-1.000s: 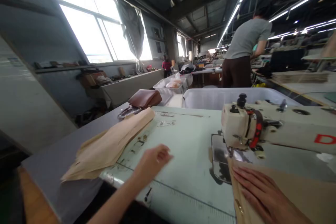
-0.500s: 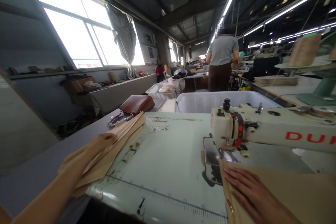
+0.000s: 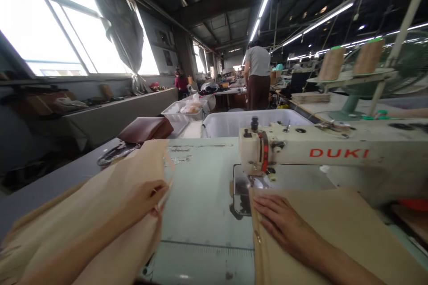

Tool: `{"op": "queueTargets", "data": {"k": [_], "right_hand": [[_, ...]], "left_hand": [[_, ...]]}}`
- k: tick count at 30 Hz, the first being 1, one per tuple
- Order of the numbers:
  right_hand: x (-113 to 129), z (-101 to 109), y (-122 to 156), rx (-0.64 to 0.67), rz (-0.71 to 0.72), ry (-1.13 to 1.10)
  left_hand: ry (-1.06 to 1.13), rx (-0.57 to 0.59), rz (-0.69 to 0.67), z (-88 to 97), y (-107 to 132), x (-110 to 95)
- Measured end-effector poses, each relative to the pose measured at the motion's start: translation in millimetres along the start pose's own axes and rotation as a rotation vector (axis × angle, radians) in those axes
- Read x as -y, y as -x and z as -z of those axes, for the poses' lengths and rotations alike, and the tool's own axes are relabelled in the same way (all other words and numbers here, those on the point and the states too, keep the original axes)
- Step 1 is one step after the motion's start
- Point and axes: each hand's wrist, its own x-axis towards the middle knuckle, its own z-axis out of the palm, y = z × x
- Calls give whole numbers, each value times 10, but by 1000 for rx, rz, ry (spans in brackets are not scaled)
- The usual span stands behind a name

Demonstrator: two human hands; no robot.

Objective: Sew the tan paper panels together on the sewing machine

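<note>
Head view: left hand point(image 3: 147, 198) pinches top tan fabric piece point(image 3: 110, 196) off the stack at table's left, forearm stretched fwd. Right hand point(image 3: 281, 222) lies flat, fingers spread, on tan panel point(image 3: 334, 222) just in front of sewing machine point(image 3: 301, 153).

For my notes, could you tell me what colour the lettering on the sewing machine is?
Red: the DUKI lettering on the cream sewing machine, clearest in the head view.

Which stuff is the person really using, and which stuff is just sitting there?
In use:
- left hand, gripping the tan cloth pile
- right hand, flat on the tan panel
- sewing machine, its head right at the panel's edge

Just sitting there:
- brown bag
- white tub
- thread cones
</note>
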Motion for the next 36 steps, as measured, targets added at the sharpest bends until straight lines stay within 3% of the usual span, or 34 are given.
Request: {"op": "queueTargets", "data": {"k": [3,5,7,9,12,15,18,21,24,26,29,33,36], "right_hand": [[65,76,-28,49,-45,-52],[91,110,-34,61,-70,-88],[110,135,-33,60,-85,-108],[120,148,-28,56,-89,-117],[111,143,-18,60,-83,-118],[82,127,-7,67,-73,-115],[88,139,-12,58,-84,-136],[182,190,-58,81,-154,-159],[343,229,-125,136,-280,-144],[440,220,-151,161,-328,-114],[507,163,-139,166,-324,-77],[475,68,-84,134,-291,-33],[433,25,-60,139,-230,4]], "left_hand": [[137,212,-94,-900,92,-329],[197,309,-187,-1367,212,-563],[233,386,-300,-1664,333,-783],[235,456,-421,-1782,411,-956],[171,470,-564,-1703,375,-1035],[50,204,-533,-1514,185,-818],[-109,-76,-421,-1385,3,-404],[-224,-123,-363,-1397,-55,-86],[-277,-121,-378,-1482,-40,-47],[-295,-140,-397,-1464,-19,-91],[-329,-218,-372,-1231,67,8],[-411,-473,-164,-812,381,527],[-444,-549,-60,-712,639,824]]}}
